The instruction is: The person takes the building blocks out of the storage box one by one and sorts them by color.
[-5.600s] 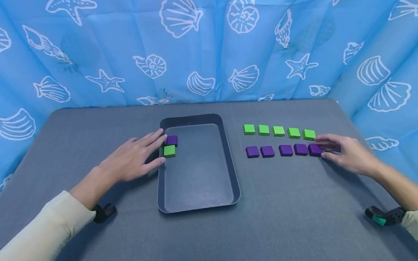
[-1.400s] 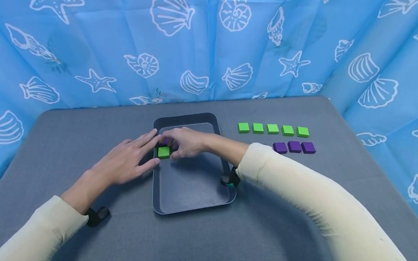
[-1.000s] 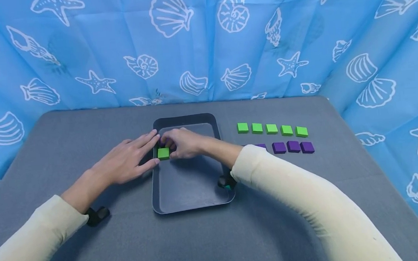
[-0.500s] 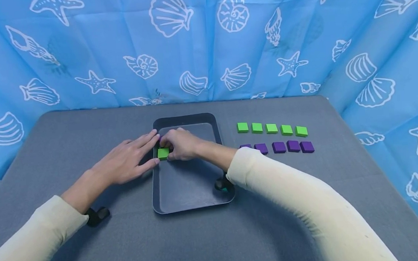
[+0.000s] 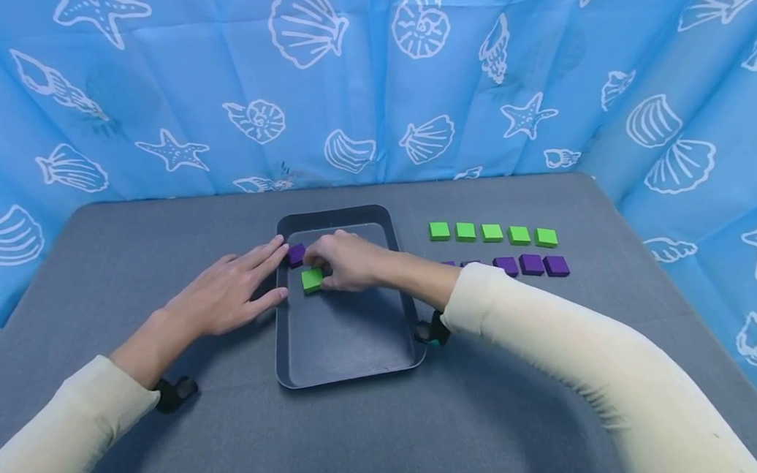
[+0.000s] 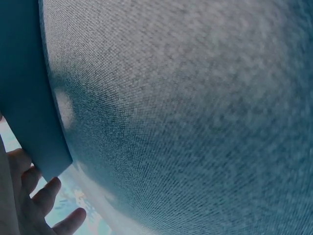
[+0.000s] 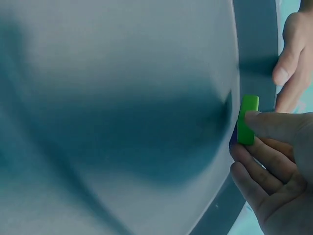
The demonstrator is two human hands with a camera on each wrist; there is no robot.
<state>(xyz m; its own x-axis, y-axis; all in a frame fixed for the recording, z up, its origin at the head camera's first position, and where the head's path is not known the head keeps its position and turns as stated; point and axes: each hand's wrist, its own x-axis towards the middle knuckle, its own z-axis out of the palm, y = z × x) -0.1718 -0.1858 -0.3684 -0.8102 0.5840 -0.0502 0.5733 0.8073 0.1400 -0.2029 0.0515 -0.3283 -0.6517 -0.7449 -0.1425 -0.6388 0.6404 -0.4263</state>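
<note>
My right hand (image 5: 347, 261) reaches into the dark baking tray (image 5: 355, 374) and pinches a green block (image 5: 312, 280) between thumb and fingers. In the right wrist view, that green block (image 7: 248, 120) stands out at the thumb tip, with a sliver of purple behind it. A purple block (image 5: 297, 255) sits slightly turned against the tray's left wall, up and to the left of the green one. My left hand (image 5: 231, 291) lies with fingers extended at the tray's left rim. In the left wrist view, the left hand's fingers (image 6: 46, 196) show beside the tray wall.
Right of the tray, a row of several green blocks (image 5: 492, 233) lies on the grey table (image 5: 380, 441). Nearer, a row of purple blocks (image 5: 531, 264) runs alongside, its left end partly hidden by the right sleeve (image 5: 557, 341). A blue shell-print curtain (image 5: 355, 84) hangs behind.
My right hand has come from the right end of the purple row into the tray. Just now the green block shifted right, away from the left wall, in its grip. The left hand stays put.
</note>
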